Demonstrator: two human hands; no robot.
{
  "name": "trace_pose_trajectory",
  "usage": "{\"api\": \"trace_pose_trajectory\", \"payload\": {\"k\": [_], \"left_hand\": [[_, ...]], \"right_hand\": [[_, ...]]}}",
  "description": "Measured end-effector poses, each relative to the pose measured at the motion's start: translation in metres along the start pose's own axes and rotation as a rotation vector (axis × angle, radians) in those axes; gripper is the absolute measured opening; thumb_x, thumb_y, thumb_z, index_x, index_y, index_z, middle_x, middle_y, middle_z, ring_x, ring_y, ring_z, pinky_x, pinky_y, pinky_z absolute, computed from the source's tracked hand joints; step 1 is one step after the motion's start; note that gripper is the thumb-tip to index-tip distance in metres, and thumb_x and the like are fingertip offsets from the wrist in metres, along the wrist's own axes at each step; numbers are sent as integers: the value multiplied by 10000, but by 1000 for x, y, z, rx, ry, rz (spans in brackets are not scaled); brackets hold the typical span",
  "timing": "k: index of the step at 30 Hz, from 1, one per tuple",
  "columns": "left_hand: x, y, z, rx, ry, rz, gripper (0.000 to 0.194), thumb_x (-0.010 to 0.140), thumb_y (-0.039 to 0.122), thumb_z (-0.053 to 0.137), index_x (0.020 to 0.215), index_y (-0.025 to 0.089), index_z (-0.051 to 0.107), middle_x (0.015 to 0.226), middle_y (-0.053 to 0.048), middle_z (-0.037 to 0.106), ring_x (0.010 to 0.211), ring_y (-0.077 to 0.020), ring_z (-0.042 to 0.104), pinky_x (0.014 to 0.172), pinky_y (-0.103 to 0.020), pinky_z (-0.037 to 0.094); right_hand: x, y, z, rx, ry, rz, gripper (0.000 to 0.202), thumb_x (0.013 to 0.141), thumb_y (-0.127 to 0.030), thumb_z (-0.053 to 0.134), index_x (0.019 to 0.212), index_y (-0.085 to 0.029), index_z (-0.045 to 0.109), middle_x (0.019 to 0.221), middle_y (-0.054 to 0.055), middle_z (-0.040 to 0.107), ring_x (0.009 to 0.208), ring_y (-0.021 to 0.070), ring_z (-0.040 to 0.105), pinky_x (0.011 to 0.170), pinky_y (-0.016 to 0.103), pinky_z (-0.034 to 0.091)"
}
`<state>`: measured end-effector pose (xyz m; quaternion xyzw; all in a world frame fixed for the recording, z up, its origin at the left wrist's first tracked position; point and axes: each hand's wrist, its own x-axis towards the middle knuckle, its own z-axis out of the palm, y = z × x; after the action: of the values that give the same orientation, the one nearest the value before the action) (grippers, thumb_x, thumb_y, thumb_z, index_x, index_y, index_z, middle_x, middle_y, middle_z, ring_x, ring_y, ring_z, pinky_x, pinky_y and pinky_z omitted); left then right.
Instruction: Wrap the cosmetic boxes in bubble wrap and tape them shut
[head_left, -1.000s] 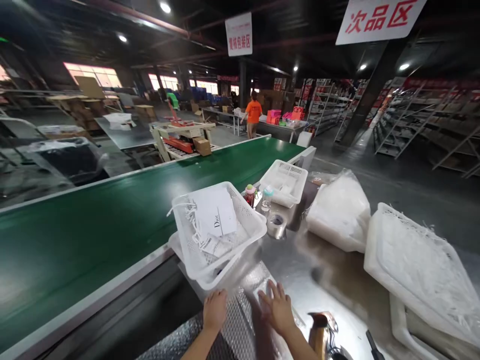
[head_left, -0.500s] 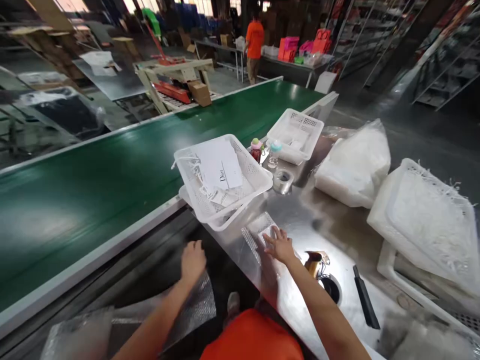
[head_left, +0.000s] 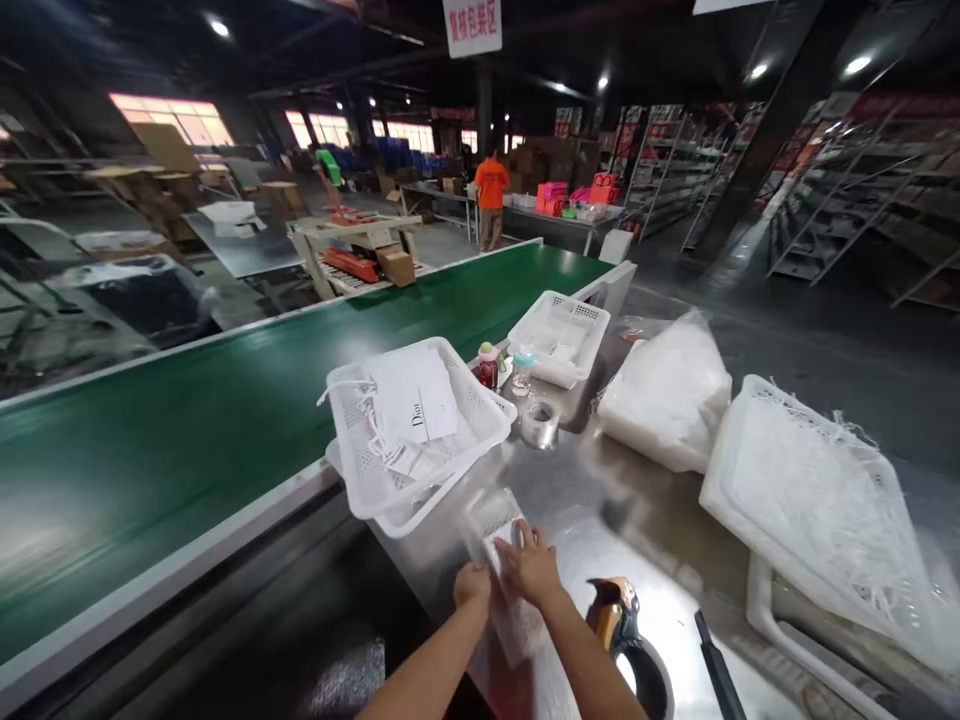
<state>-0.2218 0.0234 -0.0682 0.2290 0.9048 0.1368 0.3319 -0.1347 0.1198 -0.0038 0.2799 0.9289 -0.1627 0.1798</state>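
A strip of clear bubble wrap (head_left: 517, 630) lies on the metal table, with a small white item (head_left: 496, 545) on or inside it; I cannot tell which. My right hand (head_left: 531, 565) presses down on the white item, its fingers spread. Close beside it my left hand (head_left: 472, 587) is closed at the left edge of the wrap and seems to grip it. To the right of my right hand stands a tape dispenser (head_left: 611, 610) with an orange and black body. Farther right lies a black-handled knife or cutter (head_left: 718, 665).
A white basket (head_left: 487, 432) with papers, one reading "Dior", stands ahead, by the green conveyor belt (head_left: 225, 420). A clear tape roll (head_left: 540, 424), two bottles and another white basket (head_left: 517, 335) are behind. A white bag (head_left: 667, 390) and a basket of white shreds (head_left: 817, 500) stand right.
My left hand has come from beyond the table's left edge to the bubble wrap, beside my right hand. My right hand stays on the white item. The view has tilted up.
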Motion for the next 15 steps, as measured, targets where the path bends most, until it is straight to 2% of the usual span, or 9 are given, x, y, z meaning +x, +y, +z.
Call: {"api": "trace_pose_trajectory", "payload": {"k": [2,4,6,9,11,12,15], "left_hand": [[0,5,-3,-4,5,-45,402,946,170,353,1070,184,735,1064,-144,787,939,-246,766,779,-332,592],[1,9,-11,4,21,-52,432,975,185,310,1051,147,733,1074,-170,774,987,-257,759,806,-337,586],[2,11,-25,32,47,-16,391,994,254,362,1049,117,723,1076,-183,759,1032,-279,742,854,-355,572],[0,6,-50,96,81,94,259,956,250,516,1084,120,698,1166,-150,719,1127,-256,688,980,-341,510],[-6,1,-62,163,99,229,223,939,198,546,1103,151,689,1236,-120,685,1197,-238,632,1049,-346,458],[-9,-2,-64,214,116,334,218,938,180,546,1102,167,689,1248,-112,676,1217,-240,608,1066,-360,442],[-21,-15,-54,371,232,702,225,920,137,552,1084,184,699,1184,-113,694,1156,-267,611,1022,-408,464]], "right_hand": [[0,-1,7,54,48,36,623,885,-300,683,1457,-483,518,1674,60,320,1448,423,388,1036,573,480],[2,-6,24,140,120,120,578,898,-226,628,1426,-454,571,1642,80,374,1393,415,463,1011,547,504],[4,-16,50,285,244,198,572,879,-134,566,1392,-379,628,1574,124,451,1297,394,554,1015,530,507],[1,-39,97,614,500,233,627,753,-63,572,1357,-218,641,1402,181,555,1212,359,599,1061,517,483],[-8,-56,123,843,621,215,653,686,-75,578,1331,-175,613,1326,166,568,1217,329,585,1060,493,493],[-16,-62,132,936,638,192,648,676,-92,578,1318,-178,598,1312,152,564,1201,306,590,1039,471,513],[-48,-57,143,1035,651,135,562,721,-155,565,1282,-200,577,1270,128,574,1145,267,610,986,436,546]]}}
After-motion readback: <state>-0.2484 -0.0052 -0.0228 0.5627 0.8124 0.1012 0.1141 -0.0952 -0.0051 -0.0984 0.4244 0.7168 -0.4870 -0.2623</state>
